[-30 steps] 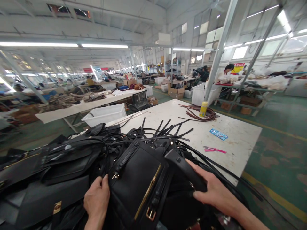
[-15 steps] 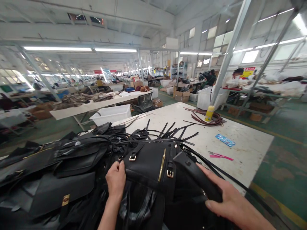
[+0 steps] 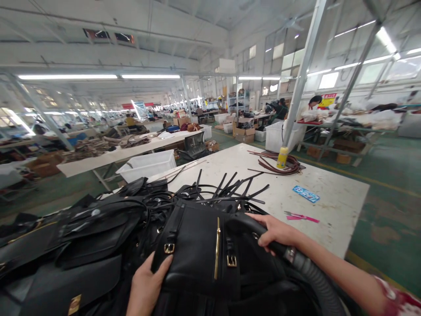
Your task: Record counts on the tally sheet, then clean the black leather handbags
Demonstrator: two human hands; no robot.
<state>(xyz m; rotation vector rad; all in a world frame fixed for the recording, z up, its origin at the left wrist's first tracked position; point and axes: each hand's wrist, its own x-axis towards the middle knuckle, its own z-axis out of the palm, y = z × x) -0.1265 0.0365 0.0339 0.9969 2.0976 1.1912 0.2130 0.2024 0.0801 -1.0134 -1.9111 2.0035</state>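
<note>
A black bag (image 3: 194,237) with a gold zipper and two gold buckles lies in front of me, its panel facing up. My left hand (image 3: 149,281) grips the bag's lower left edge between thumb and fingers. On the right, my right hand (image 3: 271,230) is wrapped round a black nozzle (image 3: 246,224) joined to a grey ribbed hose (image 3: 317,276). The nozzle's front end rests at or just above the bag's upper right part; whether it touches is unclear.
More black bags (image 3: 88,281) pile up at left, with black straps (image 3: 226,188) behind. The white table (image 3: 342,193) bears brown straps (image 3: 265,169), a yellow bottle (image 3: 282,158), a blue card (image 3: 305,193) and a pink-handled tool (image 3: 301,217). A white bin (image 3: 148,166) stands beyond.
The nozzle and my right hand have moved up and left, bringing the hose into view. My left hand has shifted down and left, and more of the bag's front panel shows.
</note>
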